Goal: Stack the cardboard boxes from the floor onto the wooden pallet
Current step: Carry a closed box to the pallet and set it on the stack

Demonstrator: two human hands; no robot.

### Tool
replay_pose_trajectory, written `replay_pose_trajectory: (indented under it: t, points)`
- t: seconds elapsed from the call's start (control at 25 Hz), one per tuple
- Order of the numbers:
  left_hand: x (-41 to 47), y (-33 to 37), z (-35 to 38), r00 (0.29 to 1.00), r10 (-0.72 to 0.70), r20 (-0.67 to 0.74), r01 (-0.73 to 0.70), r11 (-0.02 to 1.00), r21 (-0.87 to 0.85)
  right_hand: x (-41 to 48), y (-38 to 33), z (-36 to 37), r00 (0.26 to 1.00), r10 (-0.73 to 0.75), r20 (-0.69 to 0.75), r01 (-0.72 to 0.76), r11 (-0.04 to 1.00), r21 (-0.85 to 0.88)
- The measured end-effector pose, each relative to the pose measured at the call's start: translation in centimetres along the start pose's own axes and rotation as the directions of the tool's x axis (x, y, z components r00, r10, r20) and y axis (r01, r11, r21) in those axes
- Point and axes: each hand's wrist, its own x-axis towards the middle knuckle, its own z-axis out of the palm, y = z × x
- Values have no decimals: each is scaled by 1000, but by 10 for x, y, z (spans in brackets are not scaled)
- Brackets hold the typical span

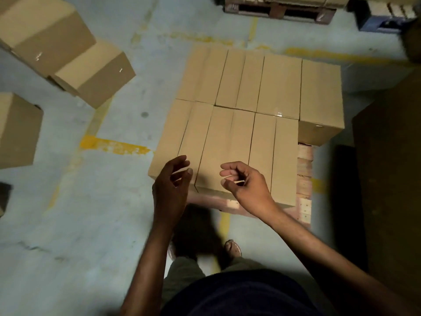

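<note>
The boxes [239, 124] are plain tan cardboard, with thin dark seams between them. The pallet [304, 179] beneath shows pale pinkish wood. The floor [68, 224] is pale grey-green, crossed by worn, patchy yellow lines [111, 145]. The shirt [239, 295] is dark navy, the trousers [182, 274] olive. A far pallet [278, 10] is dark brown.

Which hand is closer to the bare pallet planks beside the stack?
Right. The right hand hovers left of the pallet planks; the left hand is further left, beyond it.
</note>
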Motion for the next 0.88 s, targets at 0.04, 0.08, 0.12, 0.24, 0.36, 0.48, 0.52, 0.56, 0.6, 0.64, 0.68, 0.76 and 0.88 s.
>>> replay_pose_trajectory:
  t: [0.04,0.08,0.12,0.24,0.36,0.48,0.52,0.56,0.6,0.64,0.68,0.76,0.88]
  points:
    - [3,-2,-13,1000,-11,-24,11,1000,-4,1,-6,12,1000,0,2,0,1000,9]
    - [6,-5,-26,999,-17,-42,17,1000,-4,3,-13,26,1000,-4,6,4,1000,21]
    - [11,-8,-40,998,-22,-56,22,1000,-3,5,-21,42,1000,-11,16,11,999,36]
    - [23,-19,-90,996,-34,-82,32,999,-20,10,-46,101,998,-40,44,38,998,53]
    - [35,-31,-151,996,-27,-82,24,999,-46,14,-68,166,998,-47,30,44,995,86]
    - [48,-47,-224,992,-34,-118,26,997,-69,13,-98,243,999,-42,9,40,980,194]
    - [53,-51,-249,988,-33,-150,23,997,-72,12,-109,268,999,-47,24,40,973,226]
    - [59,-54,-271,983,-35,-182,20,997,-81,10,-119,291,998,-49,45,37,968,248]
    - [66,-56,-295,975,-34,-220,14,996,-93,10,-130,316,995,-57,80,34,964,263]
    - [73,-58,-315,966,-37,-254,10,994,-106,11,-140,337,991,-66,113,33,963,267]
    - [79,-59,-334,959,-39,-281,6,993,-116,13,-149,355,987,-77,139,37,964,264]
    - [91,-62,-369,945,-46,-325,3,991,-132,22,-168,388,980,-95,173,49,966,253]
    - [113,-73,-418,926,-60,-374,1,988,-157,45,-195,437,973,-103,206,50,968,244]
